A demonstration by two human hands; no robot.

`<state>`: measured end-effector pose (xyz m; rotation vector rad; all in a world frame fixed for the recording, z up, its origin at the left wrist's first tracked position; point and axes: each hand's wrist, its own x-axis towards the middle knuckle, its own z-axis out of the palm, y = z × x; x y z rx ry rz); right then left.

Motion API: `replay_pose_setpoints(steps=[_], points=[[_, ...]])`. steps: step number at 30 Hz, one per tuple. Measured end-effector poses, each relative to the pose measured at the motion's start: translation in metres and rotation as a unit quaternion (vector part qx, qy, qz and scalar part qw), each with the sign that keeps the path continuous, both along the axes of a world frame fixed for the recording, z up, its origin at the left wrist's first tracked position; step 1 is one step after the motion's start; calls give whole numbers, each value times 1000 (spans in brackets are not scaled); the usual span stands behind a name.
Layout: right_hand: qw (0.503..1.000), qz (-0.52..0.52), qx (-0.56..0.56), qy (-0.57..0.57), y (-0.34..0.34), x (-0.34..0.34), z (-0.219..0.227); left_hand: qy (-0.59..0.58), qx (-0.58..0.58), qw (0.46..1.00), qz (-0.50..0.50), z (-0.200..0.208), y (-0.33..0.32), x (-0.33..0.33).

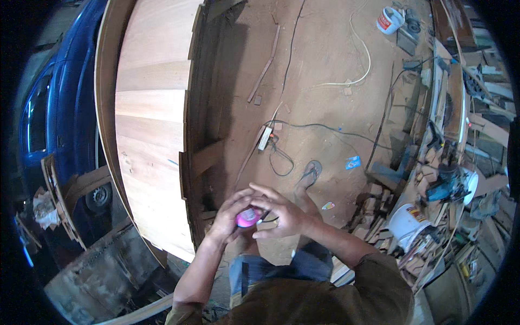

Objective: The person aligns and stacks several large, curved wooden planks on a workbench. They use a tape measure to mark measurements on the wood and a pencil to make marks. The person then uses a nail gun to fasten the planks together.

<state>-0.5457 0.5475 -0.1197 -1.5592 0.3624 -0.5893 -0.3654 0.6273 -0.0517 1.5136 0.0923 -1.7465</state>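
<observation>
In front of my body, my left hand (229, 215) is wrapped around a small rounded pink object (248, 218) with a greyish patch on top. What kind of object it is, I cannot make out. Close against it from the right comes my right hand (284, 215), its fingertips over the object's far side by the left fingers and its thumb held apart. The fingers partly cover the pink object. Just left of my hands stands a long wooden panel (149, 146) of pale planks with a stepped right edge.
A white power strip (265, 138) with cords lies on the dirt floor ahead. Wood offcuts, a white bucket (407, 225) and a teal power tool (447, 187) crowd the right side. Another bucket (390, 20) stands far right. A blue vehicle (70, 81) is beyond the panel.
</observation>
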Motion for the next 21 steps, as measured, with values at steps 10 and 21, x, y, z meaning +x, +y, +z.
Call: replay_pose_setpoints(steps=[10, 21], points=[[835, -159, 174, 498, 123, 171, -473, -887, -139, 408, -165, -95, 24, 354], [790, -372, 240, 424, 155, 278, -691, -909, -152, 372, -108, -160, 51, 427]])
